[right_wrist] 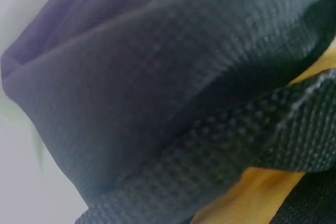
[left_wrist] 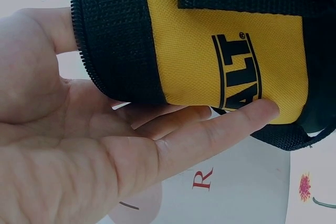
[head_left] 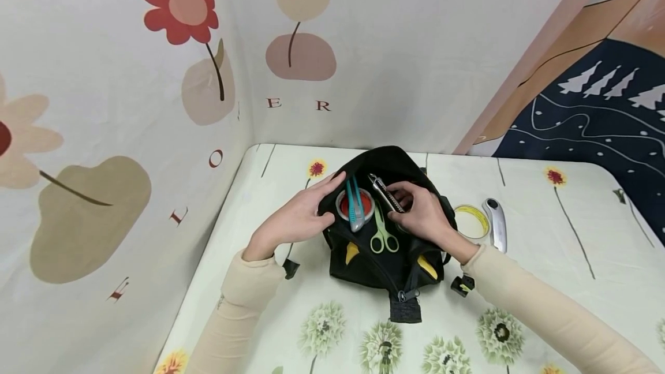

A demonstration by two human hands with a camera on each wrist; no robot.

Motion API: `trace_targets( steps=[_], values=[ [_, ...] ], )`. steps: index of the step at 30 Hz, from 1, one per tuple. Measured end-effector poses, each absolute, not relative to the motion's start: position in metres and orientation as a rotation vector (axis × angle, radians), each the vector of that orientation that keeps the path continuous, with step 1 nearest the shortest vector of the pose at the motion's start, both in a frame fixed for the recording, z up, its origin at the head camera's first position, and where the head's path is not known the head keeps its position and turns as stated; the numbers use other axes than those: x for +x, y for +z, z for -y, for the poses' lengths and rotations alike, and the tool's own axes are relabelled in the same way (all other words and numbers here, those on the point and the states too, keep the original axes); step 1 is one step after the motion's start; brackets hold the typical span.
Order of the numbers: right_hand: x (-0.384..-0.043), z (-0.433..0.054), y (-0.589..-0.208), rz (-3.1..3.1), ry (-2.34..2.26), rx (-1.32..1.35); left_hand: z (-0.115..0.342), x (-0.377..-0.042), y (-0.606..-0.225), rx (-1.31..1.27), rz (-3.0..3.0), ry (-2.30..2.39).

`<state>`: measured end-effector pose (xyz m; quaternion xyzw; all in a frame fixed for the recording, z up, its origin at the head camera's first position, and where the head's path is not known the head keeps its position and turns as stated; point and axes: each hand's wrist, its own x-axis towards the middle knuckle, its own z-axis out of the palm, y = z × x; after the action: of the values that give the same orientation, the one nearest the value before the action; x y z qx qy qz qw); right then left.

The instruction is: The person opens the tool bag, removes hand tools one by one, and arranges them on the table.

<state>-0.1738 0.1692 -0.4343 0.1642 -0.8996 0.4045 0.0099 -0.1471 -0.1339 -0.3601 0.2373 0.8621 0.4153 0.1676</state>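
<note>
A black and yellow zippered tool bag (head_left: 363, 270) stands unzipped on the table. My left hand (head_left: 298, 212) grips its left rim; in the left wrist view the thumb goes behind the zipper edge and the fingers (left_wrist: 210, 135) lie along the yellow outside. Inside the bag, my right hand (head_left: 421, 212) holds a slim black and silver utility knife (head_left: 385, 192). Left of it are a teal utility knife (head_left: 355, 206), a tape roll (head_left: 341, 205) with a red core, and green-handled scissors (head_left: 383, 240). Only bag fabric (right_wrist: 131, 93) fills the right wrist view, hiding the hand.
Right of the bag, a yellow tape roll (head_left: 483, 218) lies beside a grey utility knife (head_left: 496, 224). A black strap end (head_left: 405, 310) hangs at the front, and a black buckle (head_left: 462, 285) lies by the right sleeve. Printed cloth walls (head_left: 389, 103) rise behind and left.
</note>
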Motion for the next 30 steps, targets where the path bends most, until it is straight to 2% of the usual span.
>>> trace_targets(
  steps=[30],
  values=[
    [-0.157, -0.173, -0.406, 2.720, 1.375, 0.451, 0.134, -0.148, -0.361, 0.674, -2.445, 1.195]
  ],
)
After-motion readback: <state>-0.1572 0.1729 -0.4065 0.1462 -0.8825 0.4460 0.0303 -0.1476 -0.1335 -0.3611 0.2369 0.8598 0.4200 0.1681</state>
